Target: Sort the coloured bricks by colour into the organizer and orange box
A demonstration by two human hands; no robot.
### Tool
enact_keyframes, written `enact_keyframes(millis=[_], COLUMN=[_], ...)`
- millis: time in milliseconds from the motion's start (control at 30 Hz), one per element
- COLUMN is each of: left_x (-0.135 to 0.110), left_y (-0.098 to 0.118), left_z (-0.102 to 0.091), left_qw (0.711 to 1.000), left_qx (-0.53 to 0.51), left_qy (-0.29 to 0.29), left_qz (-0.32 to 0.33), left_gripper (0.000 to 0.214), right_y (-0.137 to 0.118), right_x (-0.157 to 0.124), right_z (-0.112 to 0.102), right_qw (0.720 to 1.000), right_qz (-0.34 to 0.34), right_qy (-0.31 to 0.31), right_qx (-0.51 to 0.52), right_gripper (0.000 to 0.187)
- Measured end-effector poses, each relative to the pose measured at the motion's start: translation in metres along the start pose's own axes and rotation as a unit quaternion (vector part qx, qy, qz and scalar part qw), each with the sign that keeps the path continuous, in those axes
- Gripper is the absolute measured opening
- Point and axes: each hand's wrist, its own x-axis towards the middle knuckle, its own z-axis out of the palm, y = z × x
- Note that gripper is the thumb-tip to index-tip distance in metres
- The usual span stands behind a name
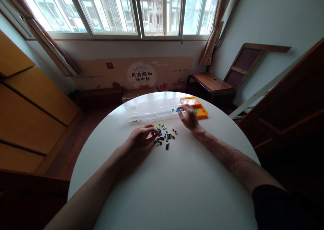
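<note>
My left hand [143, 136] is at the left edge of a loose pile of small building bricks [162, 138] in brown, blue and yellow. Its thumb and forefinger curl into a ring, tips together among the bricks; whatever is between them is too small to make out. Farther back, my right hand [188, 117] is over the right end of a clear plastic compartment box [162, 109]. Its fingers are drawn together beside several blue bricks [173, 110] in that end compartment, and what they hold is hidden. An orange tray [202, 113] with green bricks sits just right of this hand.
Everything lies on a round white table [177, 186]. Beyond its far edge are a printed cardboard panel [164, 68] and a window. A wooden chair [212, 82] stands at the back right, and yellow-brown cabinets [27, 115] are on the left.
</note>
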Motion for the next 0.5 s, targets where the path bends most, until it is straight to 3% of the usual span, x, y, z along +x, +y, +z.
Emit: enact_keyframes(millis=[167, 500], left_x=[-0.003, -0.001], left_y=[0.000, 0.008], left_z=[-0.002, -0.006], left_qw=[0.999, 0.998], left_qx=[-0.029, 0.008], left_qy=[-0.032, -0.056], left_qz=[0.003, 0.000], left_gripper=[0.014, 0.008], right_y=[-0.015, -0.016], right_x=[-0.006, -0.007], right_z=[-0.002, -0.004], right_qw=[0.997, 0.995], right_qz=[-0.056, -0.068], right_qy=[-0.043, -0.065], right_qx=[0.017, 0.037], right_gripper=[0.013, 0.012])
